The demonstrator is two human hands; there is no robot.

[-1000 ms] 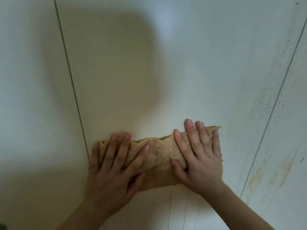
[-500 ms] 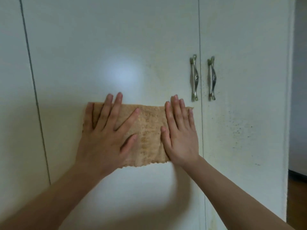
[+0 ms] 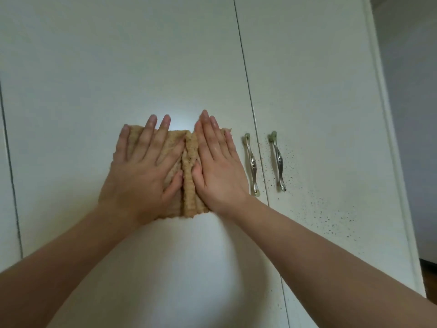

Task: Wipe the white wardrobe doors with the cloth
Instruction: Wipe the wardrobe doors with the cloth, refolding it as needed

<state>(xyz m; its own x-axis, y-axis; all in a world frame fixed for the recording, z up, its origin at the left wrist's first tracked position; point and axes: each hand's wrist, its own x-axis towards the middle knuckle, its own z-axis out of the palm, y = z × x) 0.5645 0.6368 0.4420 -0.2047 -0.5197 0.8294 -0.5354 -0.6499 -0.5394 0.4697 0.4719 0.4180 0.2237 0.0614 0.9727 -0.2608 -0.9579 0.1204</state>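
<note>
Cloth pressed flat against the wardrobe door [image 3: 146, 58], left of the handles.
The left hand [image 3: 142, 171] and right hand [image 3: 217, 166], fingers straight, sit side by side on the tan cloth [image 3: 189, 178], which ridges between them. It appears soft, light and prone to bunching; hold it with spread palms.

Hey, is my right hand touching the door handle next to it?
Apart. The head view shows a strip of bare white door between the right hand and the nearer handle.
</note>
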